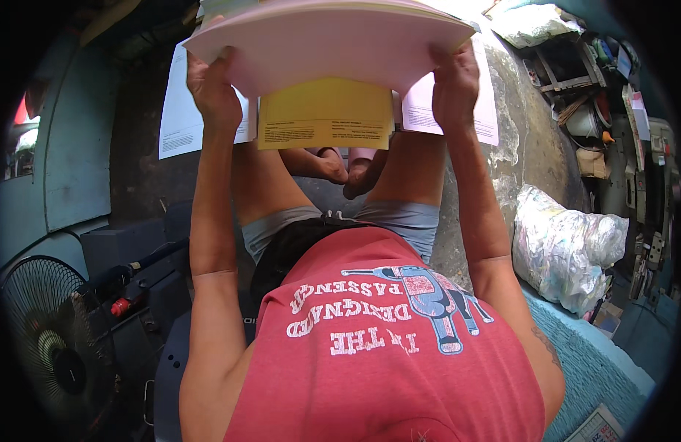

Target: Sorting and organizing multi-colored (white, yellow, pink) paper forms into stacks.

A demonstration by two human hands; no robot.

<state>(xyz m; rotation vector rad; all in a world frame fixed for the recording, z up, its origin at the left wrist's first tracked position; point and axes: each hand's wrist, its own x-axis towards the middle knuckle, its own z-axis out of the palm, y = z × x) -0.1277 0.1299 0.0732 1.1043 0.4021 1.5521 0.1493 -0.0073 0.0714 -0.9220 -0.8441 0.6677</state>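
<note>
Raised at the top of the head view is a bowed stack of paper sheets (333, 46), its pale pink underside facing me. My left hand (216, 87) is closed on the stack's left edge, thumb on the near face. On the opposite edge my right hand (456, 85) grips in the same way; its fingertips are partly hidden. Under the stack lie printed forms in three colours: white forms (180, 118) by my left wrist, yellow forms (325, 110) in the middle and pink forms (488, 110) beyond my right wrist. The surface bearing them is hidden.
A black fan (57, 353) stands at the lower left, near dark machinery (145, 287). To the right, a bulging clear plastic bag (565, 250) rests by a blue ledge (583, 353). Shelving with assorted items (576, 81) is at the far right.
</note>
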